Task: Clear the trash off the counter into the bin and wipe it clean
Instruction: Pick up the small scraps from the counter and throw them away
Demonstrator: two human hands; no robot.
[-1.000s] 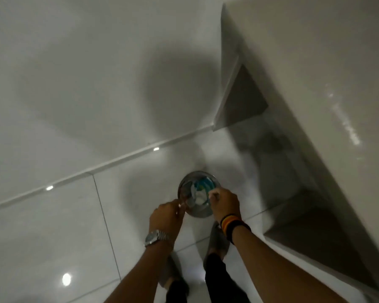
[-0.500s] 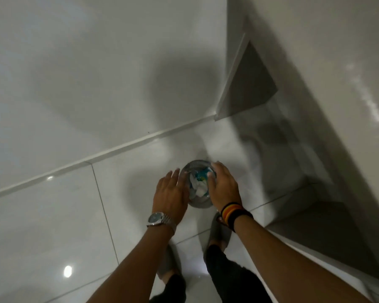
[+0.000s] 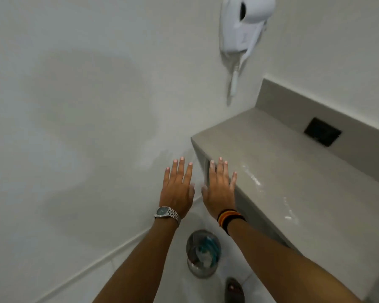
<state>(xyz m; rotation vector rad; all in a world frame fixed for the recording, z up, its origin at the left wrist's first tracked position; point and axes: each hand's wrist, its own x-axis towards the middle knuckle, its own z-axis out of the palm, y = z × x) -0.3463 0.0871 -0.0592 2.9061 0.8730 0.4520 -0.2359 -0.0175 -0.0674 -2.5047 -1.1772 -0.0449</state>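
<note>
From the head camera, both hands are raised flat with fingers spread and palms down, holding nothing: the left hand (image 3: 177, 189) hangs over open floor beside the wall, and the right hand (image 3: 219, 189) is at the near corner of the counter (image 3: 293, 171), its fingers over the edge, though whether they touch the stone cannot be told. The bin (image 3: 202, 253) stands on the floor below and between the forearms, close to the counter's base, with blue and white trash showing inside it. The counter runs away to the right and forward from the hands, its long axis going from the near corner toward the back wall, so the right hand is the nearer one to it. The top looks bare of trash apart from pale streaks near the front edge; wiping is likely the step left, and no cloth is in view.
</note>
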